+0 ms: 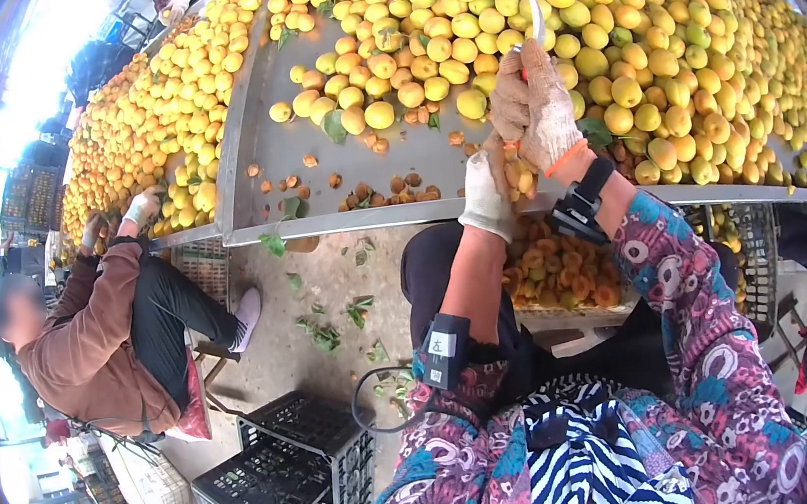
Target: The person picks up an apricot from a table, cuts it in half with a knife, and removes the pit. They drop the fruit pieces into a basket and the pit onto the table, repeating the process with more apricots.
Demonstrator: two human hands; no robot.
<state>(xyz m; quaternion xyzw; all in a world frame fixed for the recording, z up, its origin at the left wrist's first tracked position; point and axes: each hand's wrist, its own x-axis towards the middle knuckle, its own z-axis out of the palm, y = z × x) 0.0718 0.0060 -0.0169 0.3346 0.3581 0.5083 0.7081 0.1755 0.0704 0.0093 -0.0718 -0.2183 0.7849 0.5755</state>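
My right hand [546,114], in a knit work glove, is closed around a knife [536,19] whose curved blade points up and away from me. A bit of its red handle shows between the gloves. Pressed against it is my left hand [502,134], also gloved, with fingers curled; what they hold is hidden. Orange apricot pieces [519,177] show just below the hands at the table's edge. Whole yellow apricots [625,89] are heaped beyond and to the right. Under the edge, a crate holds halved apricots [562,268].
The metal table [259,184] has a raised divider and front lip. Apricot pits [396,192] and leaves lie on it. A co-worker [92,341] sits at the left, gloved hands at the fruit. Black plastic crates [272,490] stand on the floor at lower left.
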